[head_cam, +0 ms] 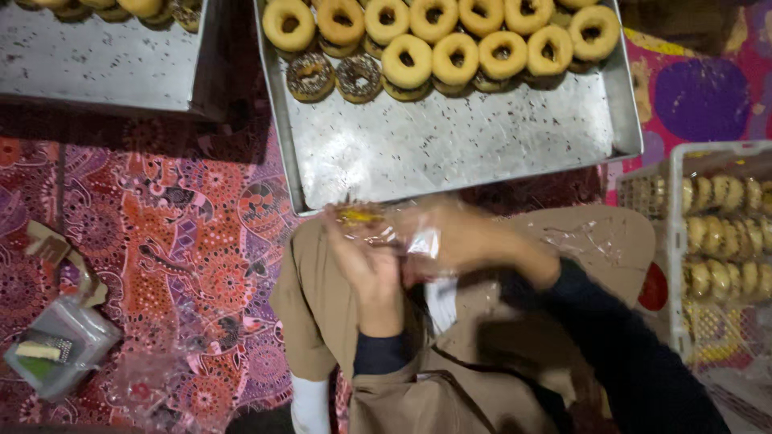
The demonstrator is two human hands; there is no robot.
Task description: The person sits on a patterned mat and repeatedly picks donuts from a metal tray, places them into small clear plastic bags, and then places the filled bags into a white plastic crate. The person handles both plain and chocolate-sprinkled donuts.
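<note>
Head view: looking straight down at a person's lap and two hands, blurred by motion.
Left hand (371,269): raised over the lap, its grip closed on a clear plastic wrapper (418,245).
Right hand (462,237): meets the left hand at the wrapper; blur hides how far its grip is closed, so I cannot tell.
Wrapped doughnut (359,215): a yellowish shape at the top of the wrapper, just above the left hand's fingers and just below the big tray's near edge.
Big metal tray (450,145): lies beyond the hands; plain ring doughnuts (454,58) are stacked along its far side, with two sprinkled dark doughnuts (334,78) at the left end.
Second metal tray (96,60): upper left, mostly bare metal.
White crate (674,241): on the right, holding rows of bagged doughnuts.
Patterned red cloth (177,233): spread under everything.
Small clear box (60,345): lower left on the cloth.
</note>
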